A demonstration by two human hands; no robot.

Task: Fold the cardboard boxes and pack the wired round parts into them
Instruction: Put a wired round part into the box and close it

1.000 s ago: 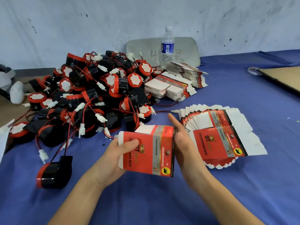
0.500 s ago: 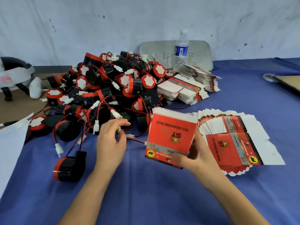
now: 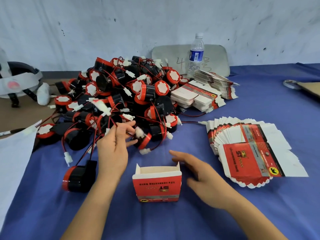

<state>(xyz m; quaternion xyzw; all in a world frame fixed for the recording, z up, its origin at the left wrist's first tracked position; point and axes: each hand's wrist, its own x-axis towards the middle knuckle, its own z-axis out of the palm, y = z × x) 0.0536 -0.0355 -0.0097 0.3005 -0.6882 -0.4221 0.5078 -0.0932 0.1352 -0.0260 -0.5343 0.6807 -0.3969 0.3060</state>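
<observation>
Released, one box (image 3: 156, 186) stands upright (left hand (image 3: 112, 149) pinches one wire (image 3: 112, 121)).

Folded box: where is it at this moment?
Head view, low centre: the folded box stands open-topped on the blue cloth between the left hand and right hand, in front of the parts pile.

Wall (image 3: 155, 23) seen behind the far edge: whitewashed, scuffed, dotted with dark marks. Surface (image 3: 259, 213) is covered by a blue cloth; bare brown top (image 3: 20, 115) is exposed at the far-left corner. Grey rounded panel (image 3: 218, 56) is leaned on the wall at the far edge, with handwriting on it. Clear water bottle (image 3: 196, 52) is stood upright in front of the panel. Brown board (image 3: 310, 89) is cut off at the right edge. White sheet (image 3: 13, 161) is laid over the left edge. Light is even and the shadows soft.
</observation>
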